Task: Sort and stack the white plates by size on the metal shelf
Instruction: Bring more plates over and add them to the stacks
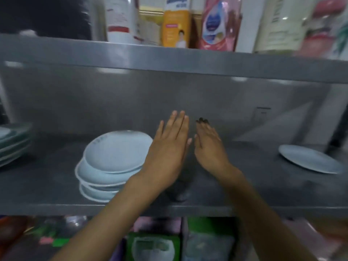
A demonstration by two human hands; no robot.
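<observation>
Spanning the whole view, the metal shelf [244, 187], its front edge running straight across below the wrists, its upper shelf [169, 59] closing in overhead; leaving a broad bare stretch of steel between the middle and the right-hand plate. Sitting left of centre, the stack of deep plates [111, 162], unevenly piled, top one tilting back and to the right, lowest one close to the front edge. Lying well apart at the right, a single flat plate [308, 159], tilted, near the shelf's right end. Peeking in at the far left edge, another plate stack [11, 144], cut off by the frame. Reaching in over the front edge, both hands empty: left hand [169, 147] flat, fingers straight and together, just beside the deep stack's right rim, touching or not impossible to tell; right hand [209, 146] fingers extended and loosely bent at the tips, near the left, over bare steel. Standing on the upper shelf, bottles and pouches, an orange bottle [176, 21] among them; labels blurred, no writing legible. Showing below, green boxes [154, 245], print unreadable.
</observation>
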